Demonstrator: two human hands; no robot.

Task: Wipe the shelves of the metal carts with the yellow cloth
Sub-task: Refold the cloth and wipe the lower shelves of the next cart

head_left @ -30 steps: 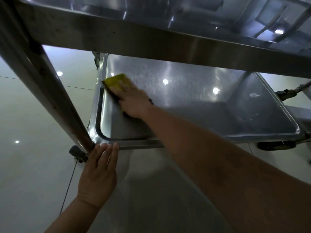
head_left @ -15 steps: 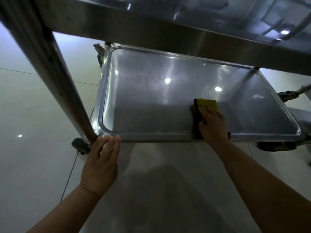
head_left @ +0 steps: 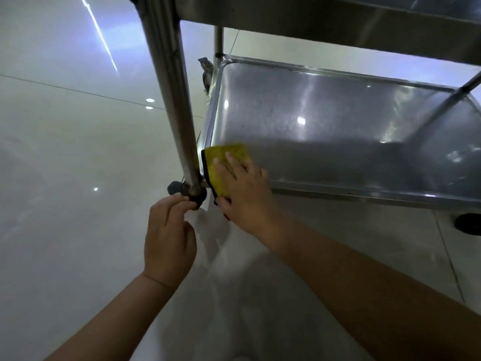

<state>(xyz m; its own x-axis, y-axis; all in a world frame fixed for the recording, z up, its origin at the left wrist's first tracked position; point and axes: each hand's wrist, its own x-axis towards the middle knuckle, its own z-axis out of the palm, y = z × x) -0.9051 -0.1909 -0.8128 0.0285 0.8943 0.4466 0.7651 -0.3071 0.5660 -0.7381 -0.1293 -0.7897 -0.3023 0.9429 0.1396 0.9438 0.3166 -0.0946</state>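
The bottom shelf [head_left: 325, 121] of the metal cart is a shallow steel tray seen from above. My right hand [head_left: 244, 191] presses the yellow cloth [head_left: 223, 157] flat onto the shelf's near left corner, fingers straight; the cloth's dark-edged side hangs over the front rim. My left hand [head_left: 169, 235] hovers just below the foot of the cart's near left post [head_left: 171, 87], fingers loosely curled, fingertips close to the dark caster [head_left: 182, 191]; it holds nothing.
The shelf above [head_left: 338, 19] overhangs at the top. Another caster [head_left: 468, 224] shows at the right under the front rim, and one [head_left: 205, 74] at the far left corner. Glossy pale floor tiles [head_left: 65, 178] spread to the left and below.
My right hand has swept the cloth from the front right of the shelf to its near left corner. My left hand has come off the shelf's front rim and curled. The view shifted left.
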